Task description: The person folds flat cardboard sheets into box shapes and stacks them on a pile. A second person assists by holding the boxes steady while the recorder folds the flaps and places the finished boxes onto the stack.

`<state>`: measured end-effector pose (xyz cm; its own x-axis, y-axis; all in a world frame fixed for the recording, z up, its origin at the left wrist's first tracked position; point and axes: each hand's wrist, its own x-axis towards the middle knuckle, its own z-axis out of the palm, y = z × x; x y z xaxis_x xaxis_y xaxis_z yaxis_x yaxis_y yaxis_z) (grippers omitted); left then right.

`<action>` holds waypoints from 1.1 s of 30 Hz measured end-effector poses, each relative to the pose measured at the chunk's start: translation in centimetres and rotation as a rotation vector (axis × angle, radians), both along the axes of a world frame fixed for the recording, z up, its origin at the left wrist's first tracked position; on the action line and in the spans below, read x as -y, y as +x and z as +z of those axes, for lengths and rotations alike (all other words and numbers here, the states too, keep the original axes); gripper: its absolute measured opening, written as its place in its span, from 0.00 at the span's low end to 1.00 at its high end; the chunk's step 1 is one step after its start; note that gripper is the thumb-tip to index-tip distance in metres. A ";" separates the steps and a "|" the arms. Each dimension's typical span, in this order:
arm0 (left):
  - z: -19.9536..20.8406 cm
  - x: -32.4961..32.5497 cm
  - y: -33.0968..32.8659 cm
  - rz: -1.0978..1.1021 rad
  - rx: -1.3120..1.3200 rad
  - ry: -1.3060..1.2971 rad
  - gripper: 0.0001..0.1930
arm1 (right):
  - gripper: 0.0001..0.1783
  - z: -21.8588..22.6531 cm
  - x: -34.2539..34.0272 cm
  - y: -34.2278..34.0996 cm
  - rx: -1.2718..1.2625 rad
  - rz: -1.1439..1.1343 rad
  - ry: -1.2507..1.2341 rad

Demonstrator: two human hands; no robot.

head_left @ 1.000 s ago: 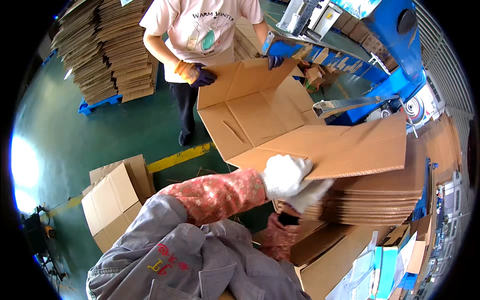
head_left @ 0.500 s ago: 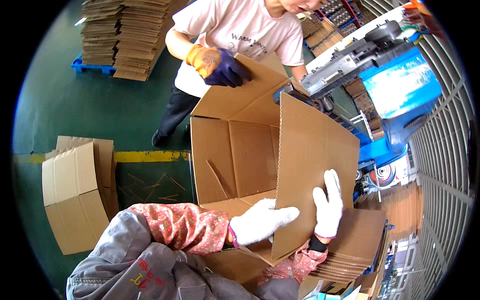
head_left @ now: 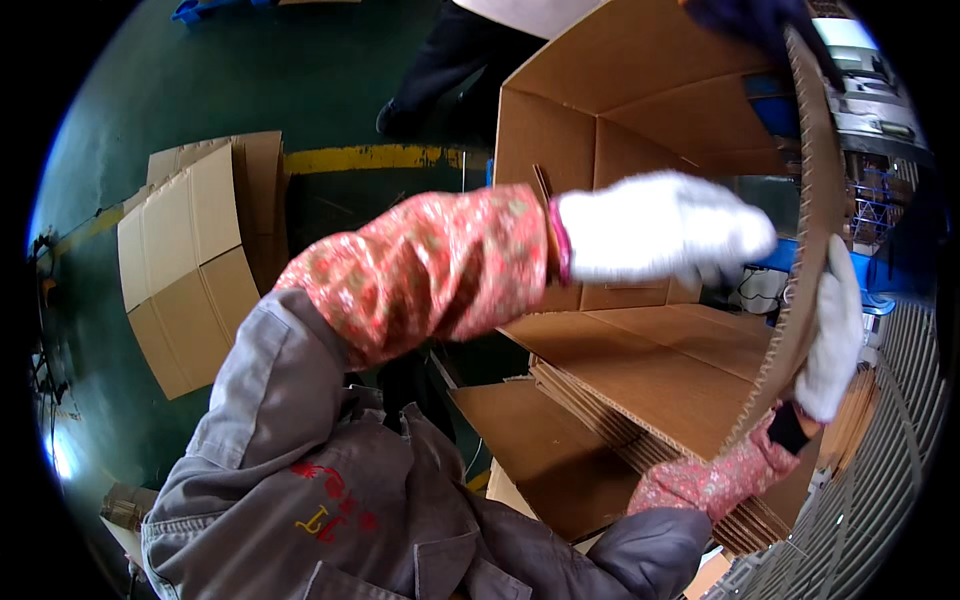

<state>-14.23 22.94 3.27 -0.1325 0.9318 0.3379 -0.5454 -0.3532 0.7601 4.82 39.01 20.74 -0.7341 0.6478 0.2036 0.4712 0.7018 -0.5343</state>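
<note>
A large brown cardboard box (head_left: pixel 640 85) stands open in front of me, its inside facing me. My left hand (head_left: pixel 665 230), in a white knitted glove, reaches across the box opening, its fingertips near the raised right panel (head_left: pixel 818 190). Motion blurs its fingers, so I cannot tell whether they hold anything. My right hand (head_left: pixel 835 340), also white-gloved, lies against that panel's outer face with its fingers stretched out. A co-worker's dark-gloved hand (head_left: pixel 755 22) is at the panel's far end. A narrow cardboard strip (head_left: pixel 541 182) shows beside my left wrist.
Stacked flat cardboard sheets (head_left: pixel 600 410) lie below the box near my right forearm. Folded cartons (head_left: pixel 190 260) stand on the green floor at left, near a yellow line (head_left: pixel 370 158). Blue machinery (head_left: pixel 885 270) and metal railings (head_left: pixel 880 470) are at right. The co-worker's legs (head_left: pixel 440 80) are beyond.
My view has shifted, putting the box higher and farther right. My left hand has left the panel's near edge and moved forward across the opening. My right hand stays against the panel's outer face.
</note>
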 end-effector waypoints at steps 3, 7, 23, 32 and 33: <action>-4.3 -2.7 -2.5 0.299 -0.491 -0.221 0.34 | 0.29 1.0 2.4 3.5 0.273 0.081 0.501; -8.1 -8.4 0.1 0.145 -1.116 -0.351 0.32 | 0.30 1.0 8.5 10.9 0.301 -0.106 0.494; -20.1 -15.3 9.0 0.189 -2.024 0.032 0.15 | 0.31 1.0 25.1 19.1 0.151 -0.402 0.404; -18.3 9.1 -2.1 0.680 -1.705 -0.129 0.25 | 0.33 2.1 26.5 19.7 0.093 -0.361 0.216; -18.3 12.2 -1.8 0.672 -1.665 -0.182 0.25 | 0.31 1.3 25.2 19.1 0.006 -0.223 0.190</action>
<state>-16.07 10.70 -14.99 -0.1279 0.9043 0.4074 0.9351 -0.0269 0.3533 23.92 13.77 21.99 -0.5789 0.7442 0.3331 0.6279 0.6676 -0.4001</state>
